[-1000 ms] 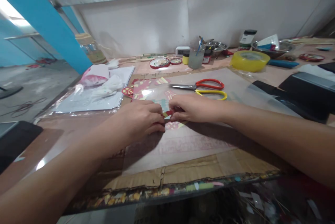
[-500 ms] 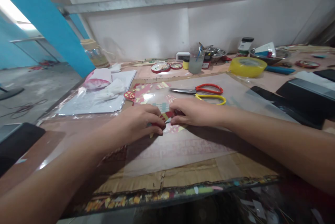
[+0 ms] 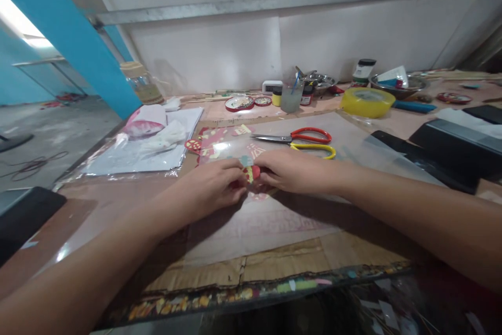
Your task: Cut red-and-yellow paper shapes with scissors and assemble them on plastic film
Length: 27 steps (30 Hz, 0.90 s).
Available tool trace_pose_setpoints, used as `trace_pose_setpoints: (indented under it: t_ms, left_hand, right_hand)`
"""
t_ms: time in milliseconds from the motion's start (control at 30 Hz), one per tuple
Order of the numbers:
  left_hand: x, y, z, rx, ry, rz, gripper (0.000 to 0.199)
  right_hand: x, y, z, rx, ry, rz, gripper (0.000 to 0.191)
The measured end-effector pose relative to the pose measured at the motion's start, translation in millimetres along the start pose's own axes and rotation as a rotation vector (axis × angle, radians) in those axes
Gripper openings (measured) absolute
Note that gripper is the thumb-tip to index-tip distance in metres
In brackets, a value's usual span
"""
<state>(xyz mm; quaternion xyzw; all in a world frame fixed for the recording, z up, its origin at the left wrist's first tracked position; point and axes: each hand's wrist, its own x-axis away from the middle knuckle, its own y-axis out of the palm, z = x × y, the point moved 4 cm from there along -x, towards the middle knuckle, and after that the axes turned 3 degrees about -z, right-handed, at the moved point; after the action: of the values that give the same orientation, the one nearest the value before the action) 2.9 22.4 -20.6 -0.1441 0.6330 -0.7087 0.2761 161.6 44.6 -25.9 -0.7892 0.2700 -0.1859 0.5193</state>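
The fingertips of the left hand [image 3: 214, 182] and the right hand [image 3: 288, 170] curl close together around 1 small, red-and-yellow patterned piece [image 3: 251, 173]; blur and knuckles hide its ends, so I cannot tell how firmly each hand pinches it. It sits between them over a translucent whitish sheet [image 3: 270, 241]. The work looks partway along: this piece is not yet laid down, while 1 red oval with pale yellow spots [image 3: 193, 146] lies by the sheet's left edge. Beyond the right hand, steel scissors with 1 red and 1 yellow handle [image 3: 291, 139] rest unheld; farther back stands a cloudy cup [image 3: 291, 101].
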Motion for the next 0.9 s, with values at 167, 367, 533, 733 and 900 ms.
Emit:
trace_pose_setpoints:
  t_ms: [167, 367, 533, 733, 900]
  left_hand:
    - [6, -4.7, -5, 0.126, 0.075, -0.042, 0.020]
    - [11, -8.8, -4, 0.140, 0.115, -0.115, 0.019]
    - [11, -6.8, 1, 0.030, 0.166, -0.098, 0.019]
    - [5, 0.8, 4, -0.025, 0.136, -0.071, 0.021]
    - [4, -2.0, 0, -0.022, 0.077, -0.035, 0.020]
  right_hand:
    - [3, -2, -4, -0.025, 0.009, -0.049, 0.019]
    - [5, -3, -4, -0.033, 0.053, -0.082, 0.021]
    - [6, -3, -5, -0.017, 0.073, -0.065, 0.020]
    - [8, -2, -8, -0.009, 0.029, -0.060, 0.023]
    - [10, -2, -11, -0.026, 0.004, -0.052, 0.027]
